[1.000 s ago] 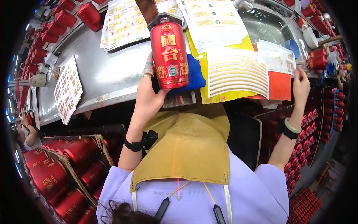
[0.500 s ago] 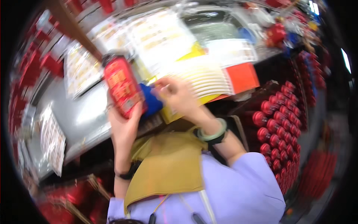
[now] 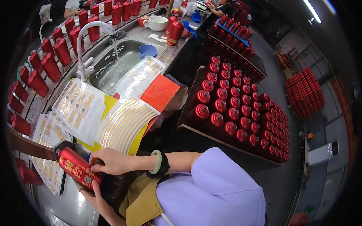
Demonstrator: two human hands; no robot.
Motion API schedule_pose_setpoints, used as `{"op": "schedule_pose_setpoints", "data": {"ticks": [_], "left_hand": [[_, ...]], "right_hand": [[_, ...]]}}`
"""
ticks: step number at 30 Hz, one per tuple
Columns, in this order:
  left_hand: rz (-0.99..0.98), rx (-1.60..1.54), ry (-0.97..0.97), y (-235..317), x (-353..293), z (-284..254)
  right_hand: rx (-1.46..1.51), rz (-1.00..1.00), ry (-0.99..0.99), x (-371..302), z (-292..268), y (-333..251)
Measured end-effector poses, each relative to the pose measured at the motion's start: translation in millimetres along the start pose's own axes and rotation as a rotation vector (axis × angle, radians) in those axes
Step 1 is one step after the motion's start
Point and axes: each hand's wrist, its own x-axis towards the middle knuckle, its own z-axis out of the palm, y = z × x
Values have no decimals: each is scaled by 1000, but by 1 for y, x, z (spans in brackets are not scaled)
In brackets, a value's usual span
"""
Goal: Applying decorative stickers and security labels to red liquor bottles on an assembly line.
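Note:
A red bottle (image 3: 77, 165) with gold characters lies tilted at the lower left, its dark end meeting a brown bar (image 3: 32, 145). My left hand (image 3: 94, 197) is wrapped round its lower end from below. The closed fingers of my right hand (image 3: 115, 161) are against the side of the bottle; a small dark thing shows in them, too hidden to name. Something blue shows partly behind the bottle. Next to the hands lie a sheet of curved pale strips (image 3: 126, 122) and sheets of gold decals (image 3: 81, 101).
Ahead, a tap (image 3: 81, 41) runs into a metal sink (image 3: 102, 69) holding a blue bowl (image 3: 148, 51). Red cups (image 3: 62, 52) stand along the far left. A crate of many red bottles (image 3: 226, 101) stands at the right. Two other people work at the back.
The view has swung right, so the bottle and hands now appear lower left. My right hand has come from beside the bottle onto it. My left hand still holds the bottle.

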Motion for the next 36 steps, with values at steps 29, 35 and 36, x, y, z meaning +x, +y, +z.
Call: {"op": "schedule_pose_setpoints", "data": {"ticks": [29, 35, 36], "left_hand": [[276, 349, 189, -6, -18, -2], [173, 396, 165, -8, -22, -5], [174, 394, 176, -7, -21, -4]], "right_hand": [[-886, 115, 23, 70, -86, 49], [-919, 134, -86, 84, -96, 52], [-920, 132, -87, 86, -98, 55]]}}
